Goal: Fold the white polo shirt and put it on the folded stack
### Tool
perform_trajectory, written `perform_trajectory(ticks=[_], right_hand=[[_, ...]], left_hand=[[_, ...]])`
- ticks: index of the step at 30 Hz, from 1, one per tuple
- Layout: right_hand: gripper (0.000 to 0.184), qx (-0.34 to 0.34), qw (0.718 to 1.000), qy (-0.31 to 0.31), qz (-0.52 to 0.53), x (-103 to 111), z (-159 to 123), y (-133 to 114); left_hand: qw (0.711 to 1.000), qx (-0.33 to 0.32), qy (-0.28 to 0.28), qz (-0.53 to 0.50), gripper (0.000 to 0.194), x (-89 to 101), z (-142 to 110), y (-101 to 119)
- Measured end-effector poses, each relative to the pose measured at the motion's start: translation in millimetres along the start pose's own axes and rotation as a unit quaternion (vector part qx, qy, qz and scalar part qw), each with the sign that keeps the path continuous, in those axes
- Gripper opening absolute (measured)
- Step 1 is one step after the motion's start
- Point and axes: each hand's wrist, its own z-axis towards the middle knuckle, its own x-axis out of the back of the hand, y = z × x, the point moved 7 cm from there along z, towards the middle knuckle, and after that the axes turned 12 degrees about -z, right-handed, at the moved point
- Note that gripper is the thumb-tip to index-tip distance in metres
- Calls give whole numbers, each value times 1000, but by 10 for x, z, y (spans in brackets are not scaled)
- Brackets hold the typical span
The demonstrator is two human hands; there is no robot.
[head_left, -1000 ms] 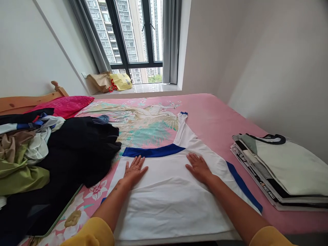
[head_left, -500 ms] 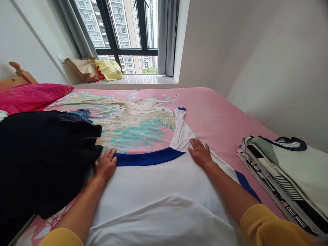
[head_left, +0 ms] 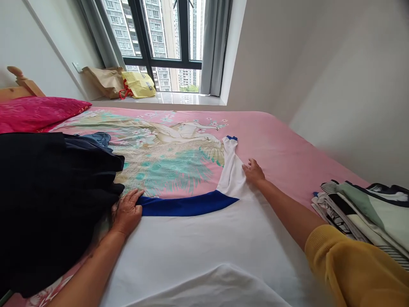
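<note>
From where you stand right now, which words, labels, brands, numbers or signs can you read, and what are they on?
No text can be read.
Yellow bag with red ties, on the glossy white windowsill: dark print, too small to read.
Stack of folded pale and striped clothes: black marks, too unclear to read.
White cloth garment with blue trim: no lettering shows.

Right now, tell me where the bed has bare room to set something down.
Two patches: pink sheet between right hand and wall; patterned sheet between dark clothes and white sleeve. Crowded: around the left hand, beside the dark clothes.
</note>
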Motion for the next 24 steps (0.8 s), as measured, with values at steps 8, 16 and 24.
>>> perform_trajectory(ticks=[8, 16, 24], right_hand=[[53, 159, 962, -10, -222, -406, 529, -656], [27, 236, 944, 94, -211, 59, 273, -659], [18, 226, 971, 55, -63, 861, -604, -476]], left_hand=[[1000, -8, 14, -9, 51, -23, -57, -27], [999, -5, 20, -25, 50, 7, -87, -13], [997, 12, -74, -28, 54, 81, 63, 62]])
